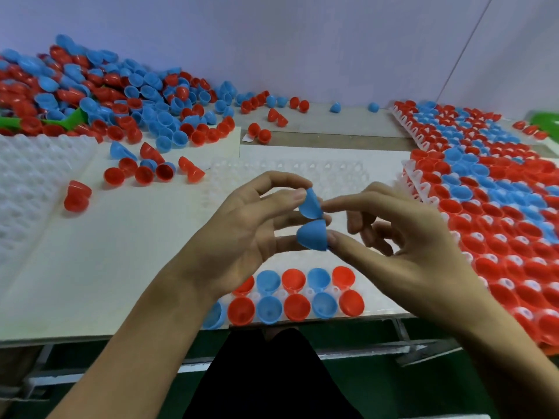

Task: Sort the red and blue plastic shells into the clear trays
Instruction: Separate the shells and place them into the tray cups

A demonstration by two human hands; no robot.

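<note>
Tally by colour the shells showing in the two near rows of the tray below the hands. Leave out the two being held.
Red shells: 6
Blue shells: 5
Total: 11

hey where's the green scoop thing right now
In the head view, the green scoop lies at the far left of the table, half buried in the loose shell pile, behind the empty clear tray.

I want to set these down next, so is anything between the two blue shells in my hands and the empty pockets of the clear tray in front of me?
Nothing visible blocks them. The left hand and right hand hold the two blue shells above the clear tray; its pockets beyond the hands look bare, and only the nearest two rows are filled.
</note>
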